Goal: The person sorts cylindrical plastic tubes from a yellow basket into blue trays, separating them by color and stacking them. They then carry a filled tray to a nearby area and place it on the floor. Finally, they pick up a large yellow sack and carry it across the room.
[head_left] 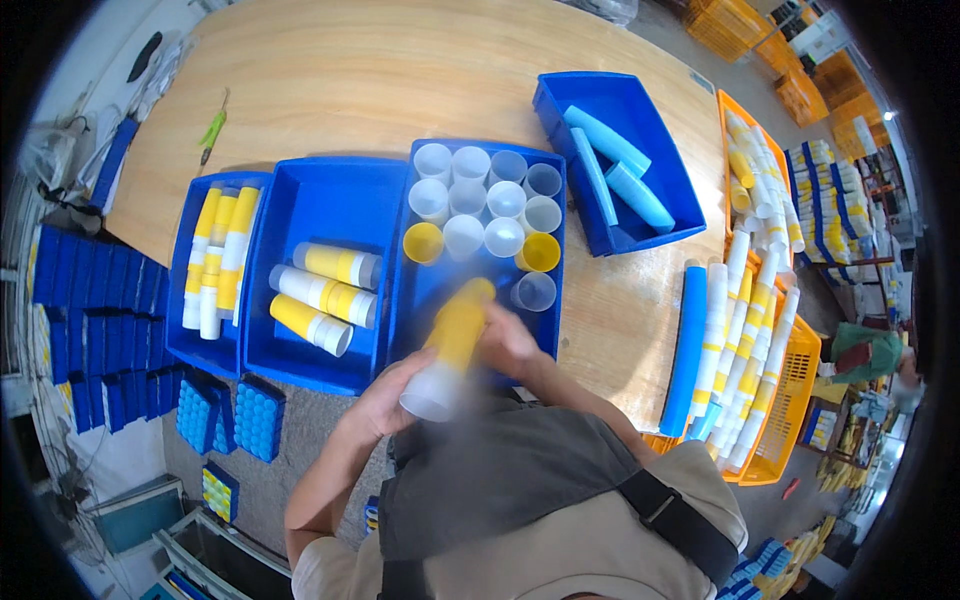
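Note:
A stack of nested plastic cups (455, 340), yellow along most of its length and translucent white at the near end, is held tilted over the near part of the middle blue bin (553, 330). My left hand (395, 390) is wrapped round its lower, white end. My right hand (508, 340) is closed on its side higher up, a little smeared by motion. Beyond the hands, rows of upright white cups (463, 237) stand in that bin, with a yellow cup (423, 243) at the left and another yellow cup (538, 252) at the right.
Left of it, a blue bin (310, 185) holds three lying cup stacks (335, 296); a narrower bin (180, 250) holds more. A tilted blue bin (545, 95) contains light-blue stacks (625, 195). Orange crates (800, 370) with long cup stacks flank the table's right edge. Green-handled pliers (213, 130) lie far left.

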### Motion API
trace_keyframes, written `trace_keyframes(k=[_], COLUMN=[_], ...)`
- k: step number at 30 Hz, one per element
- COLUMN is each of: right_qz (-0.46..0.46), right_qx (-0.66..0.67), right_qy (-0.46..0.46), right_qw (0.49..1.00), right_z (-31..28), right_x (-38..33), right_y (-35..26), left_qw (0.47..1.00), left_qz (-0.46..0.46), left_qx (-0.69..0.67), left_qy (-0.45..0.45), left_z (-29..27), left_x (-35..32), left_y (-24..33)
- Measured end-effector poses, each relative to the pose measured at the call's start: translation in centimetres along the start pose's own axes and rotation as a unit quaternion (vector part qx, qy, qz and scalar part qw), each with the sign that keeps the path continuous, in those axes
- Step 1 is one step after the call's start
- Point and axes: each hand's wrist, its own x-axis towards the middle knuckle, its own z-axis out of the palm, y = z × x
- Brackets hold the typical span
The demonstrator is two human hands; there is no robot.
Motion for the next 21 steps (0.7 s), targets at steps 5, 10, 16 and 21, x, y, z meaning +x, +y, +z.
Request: trace_keyframes(k=[5, 10, 16, 21], right_qz=[0.049, -0.016, 0.082, -0.05], right_qx=[0.065, -0.19, -0.129, 0.108], right_qy=[-0.097, -0.019, 0.015, 0.276], right_qw=[0.992, 0.981, 0.988, 0.954], right_z=[-0.5, 0.3, -0.2, -3.3], right_x=[1.6, 2.4, -1.0, -4.2], right_y=[0.3, 0.9, 1.7, 1.2], left_qw=[0.998, 0.992, 0.999, 0.994], left_qz=[0.027, 0.014, -0.001, -0.01], left_qx=[-0.06, -0.117, -0.043, -0.099], left_qy=[0.022, 0.051, 0.01, 0.052], left_z=[0.5, 1.0, 1.1, 0.4], left_x=[-1.6, -2.1, -2.6, -0.8], left_y=[-0.6, -0.3, -2.0, -2.4])
